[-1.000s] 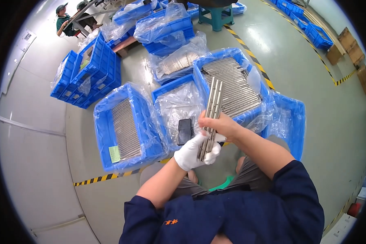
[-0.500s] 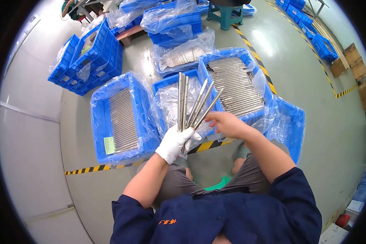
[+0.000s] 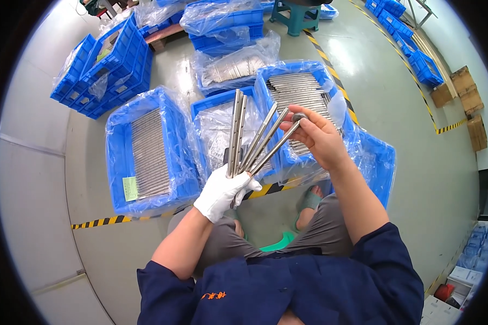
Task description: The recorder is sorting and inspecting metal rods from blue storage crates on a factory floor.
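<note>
My left hand (image 3: 222, 193), in a white glove, is closed round the lower ends of several slim metal rods (image 3: 235, 135). They fan upward and apart, some with small holes along their sides. My bare right hand (image 3: 326, 142) pinches a small round dark metal piece (image 3: 299, 116) between thumb and fingers. That piece is at the upper end of the rightmost rod; whether it sits on the rod or only touches it I cannot tell. Below the rods stands a blue crate (image 3: 198, 108) lined with clear plastic.
A lined blue crate (image 3: 114, 157) on the left and another (image 3: 261, 81) on the right hold rows of rods. Behind are stacked blue crates (image 3: 141, 70) and a green stool (image 3: 294, 23). Striped tape (image 3: 100, 222) crosses the floor by my feet.
My right hand has moved up along the rightmost rod to its upper end, where the round metal piece now shows in its fingers. The left hand keeps hold of the rods.
</note>
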Tool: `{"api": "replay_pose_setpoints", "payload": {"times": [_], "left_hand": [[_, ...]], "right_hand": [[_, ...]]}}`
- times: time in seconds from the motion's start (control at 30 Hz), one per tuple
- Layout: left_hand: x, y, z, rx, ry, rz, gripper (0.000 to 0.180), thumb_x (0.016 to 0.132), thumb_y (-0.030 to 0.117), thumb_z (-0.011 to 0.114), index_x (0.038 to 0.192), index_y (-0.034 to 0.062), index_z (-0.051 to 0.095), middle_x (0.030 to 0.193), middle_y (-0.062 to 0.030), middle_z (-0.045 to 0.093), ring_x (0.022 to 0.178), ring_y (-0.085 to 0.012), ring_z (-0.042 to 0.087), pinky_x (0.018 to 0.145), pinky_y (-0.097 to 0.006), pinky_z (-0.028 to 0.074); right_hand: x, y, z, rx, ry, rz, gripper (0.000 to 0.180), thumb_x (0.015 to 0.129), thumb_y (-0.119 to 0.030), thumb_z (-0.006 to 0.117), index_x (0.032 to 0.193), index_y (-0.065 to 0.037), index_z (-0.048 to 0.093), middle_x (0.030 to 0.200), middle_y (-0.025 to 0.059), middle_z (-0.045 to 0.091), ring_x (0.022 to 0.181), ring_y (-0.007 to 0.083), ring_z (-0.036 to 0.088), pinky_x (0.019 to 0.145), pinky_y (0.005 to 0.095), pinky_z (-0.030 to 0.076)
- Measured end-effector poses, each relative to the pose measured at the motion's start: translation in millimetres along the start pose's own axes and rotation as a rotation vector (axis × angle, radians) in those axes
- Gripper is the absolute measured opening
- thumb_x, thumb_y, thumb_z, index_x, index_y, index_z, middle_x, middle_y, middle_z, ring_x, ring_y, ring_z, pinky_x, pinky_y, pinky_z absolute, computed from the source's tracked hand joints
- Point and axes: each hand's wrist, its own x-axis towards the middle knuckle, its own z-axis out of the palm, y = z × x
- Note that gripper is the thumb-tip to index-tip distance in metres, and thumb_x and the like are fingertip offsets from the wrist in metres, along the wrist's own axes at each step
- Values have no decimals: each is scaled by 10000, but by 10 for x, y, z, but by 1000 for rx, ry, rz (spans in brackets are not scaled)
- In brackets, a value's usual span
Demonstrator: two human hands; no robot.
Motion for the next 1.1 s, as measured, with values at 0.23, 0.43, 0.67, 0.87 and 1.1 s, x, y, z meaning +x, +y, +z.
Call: {"api": "replay_pose_setpoints", "payload": {"times": [0.23, 0.43, 0.67, 0.87, 1.1], "left_hand": [[-53, -26, 65, 35, 48, 66, 205, 808, 220, 577, 774, 18, 560, 622, -76, 579, 404, -78, 422, 377, -211, 319], [-58, -66, 92, 46, 54, 67, 203, 807, 216, 573, 770, 17, 552, 626, -80, 582, 410, -80, 426, 380, -205, 316], [-23, 3, -94, 6, 0, 31, 205, 797, 208, 586, 792, 9, 539, 628, -91, 579, 393, -96, 424, 395, -229, 353], [-109, 128, -63, 200, -30, -23, 150, 779, 167, 536, 801, 19, 545, 676, -74, 615, 429, -80, 453, 383, -203, 340], [-102, 122, -56, 284, -77, -44, 170, 779, 198, 547, 837, 38, 559, 665, -38, 621, 423, -68, 433, 396, -207, 335]], "right_hand": [[-58, 184, 152, -783, 185, -533, 275, 862, -44, 458, 1129, 13, 499, 999, 136, 587, 926, 191, 597, 751, 241, 457], [-76, 263, 201, -692, 251, -515, 270, 860, -44, 467, 1121, 10, 511, 1001, 134, 589, 921, 180, 599, 751, 244, 455], [-87, -85, -17, -645, -58, -91, 310, 833, -12, 495, 1143, -13, 513, 1052, 51, 572, 913, 85, 544, 755, 195, 425], [-108, -499, -240, -470, -38, -115, 345, 736, 19, 585, 1076, 19, 529, 978, 112, 588, 879, 189, 584, 838, 302, 451], [-118, -403, -129, -413, -186, 53, 396, 670, 55, 625, 1053, 18, 531, 968, 118, 595, 856, 169, 593, 755, 270, 492]]}}
